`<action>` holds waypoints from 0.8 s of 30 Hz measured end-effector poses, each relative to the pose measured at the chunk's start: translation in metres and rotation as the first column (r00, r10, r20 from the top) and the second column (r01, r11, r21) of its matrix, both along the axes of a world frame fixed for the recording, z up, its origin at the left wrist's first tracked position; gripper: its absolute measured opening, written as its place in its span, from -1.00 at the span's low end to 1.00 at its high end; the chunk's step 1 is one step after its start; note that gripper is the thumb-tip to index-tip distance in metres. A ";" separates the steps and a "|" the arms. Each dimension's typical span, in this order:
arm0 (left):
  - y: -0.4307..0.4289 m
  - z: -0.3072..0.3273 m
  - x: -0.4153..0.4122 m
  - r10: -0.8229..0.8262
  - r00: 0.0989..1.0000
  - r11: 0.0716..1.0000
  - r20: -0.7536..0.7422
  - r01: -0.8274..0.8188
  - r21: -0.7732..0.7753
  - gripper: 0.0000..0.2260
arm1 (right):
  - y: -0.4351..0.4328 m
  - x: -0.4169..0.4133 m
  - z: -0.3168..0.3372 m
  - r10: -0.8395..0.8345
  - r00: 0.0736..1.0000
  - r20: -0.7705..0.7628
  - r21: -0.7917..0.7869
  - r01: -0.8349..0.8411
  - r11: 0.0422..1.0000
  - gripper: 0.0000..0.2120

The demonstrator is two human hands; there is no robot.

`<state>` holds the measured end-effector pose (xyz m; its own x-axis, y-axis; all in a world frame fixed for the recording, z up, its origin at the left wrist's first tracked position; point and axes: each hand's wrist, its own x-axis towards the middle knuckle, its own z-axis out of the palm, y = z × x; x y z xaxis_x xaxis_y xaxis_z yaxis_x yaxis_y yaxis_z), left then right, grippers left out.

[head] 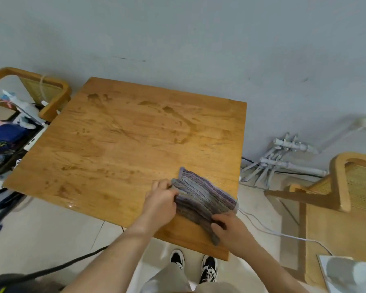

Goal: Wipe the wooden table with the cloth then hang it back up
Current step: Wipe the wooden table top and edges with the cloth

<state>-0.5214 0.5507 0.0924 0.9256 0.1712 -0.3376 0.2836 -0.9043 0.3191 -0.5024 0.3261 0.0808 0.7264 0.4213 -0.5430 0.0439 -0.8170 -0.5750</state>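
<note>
Nearest the lens: beige trouser legs and black-and-white sneakers (208,268) on pale floor tiles, just short of the near edge of the square honey-coloured wooden table (118,144).

Above them, two bare forearms reaching forward. Left hand (162,200) pinched shut on the left edge of the striped grey-purple woven cloth (201,196), thumb and fingers closed over the fabric. Right hand (230,228) clamped on the near right part of the same cloth, fingers curled into a fold. Hands apart, with the cloth spanning the gap between them.

Cloth lying on the near right corner of the tabletop, bunched and partly folded, far corner peaked up, near tail drooping toward the table edge.

Darker damp-looking smears and streaks across the far and middle parts of the tabletop, suggesting wiping partly done or wet patches left to clear.

Handling judgement: soft, limp, light, no stiffness at all; likely damp, so a little clingy against the wood and slightly heavier than dry. Not fragile, not slippery. Best gripped as now, by opposite edges, to fold or spread it; a flat palm on a folded pad for wiping; two corners or one long edge for hanging.

To the left, a rattan-backed wooden chair (44,92) beside clutter; to the right, another wooden chair (347,187). No hook or rail in sight.
</note>
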 end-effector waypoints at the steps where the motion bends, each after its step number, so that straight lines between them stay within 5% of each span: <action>1: -0.004 -0.004 -0.005 -0.066 0.997 0.998 0.036 0.065 0.013 -0.64 | 0.002 -0.003 -0.004 0.018 0.997 0.072 -0.088 -0.011 0.996 -0.72; 6: -0.017 -0.019 -0.006 -0.344 0.939 0.938 -0.007 0.344 0.037 -0.65 | 0.026 -0.005 -0.014 0.012 0.934 0.358 -0.272 0.092 0.958 -0.38; 11: 0.013 -0.027 0.005 -0.451 0.892 0.891 0.021 0.451 -0.057 -0.65 | 0.079 -0.002 -0.034 -0.175 0.959 0.221 -0.374 0.249 0.893 -0.32; 15: 0.070 -0.036 0.001 -0.477 0.874 0.861 0.095 0.486 -0.150 -0.65 | 0.141 0.006 -0.047 -0.357 0.891 0.279 -0.347 0.440 0.828 -0.31; 20: 0.126 -0.034 -0.003 -0.322 0.934 0.911 0.157 0.351 -0.219 -0.74 | 0.217 -0.006 -0.069 -0.064 0.887 0.457 -0.236 0.190 0.953 -0.49; 24: 0.118 -0.031 -0.006 -0.426 0.901 0.871 0.085 0.433 -0.231 -0.78 | 0.184 -0.038 -0.073 0.133 0.880 0.456 -0.175 -0.058 0.983 -0.50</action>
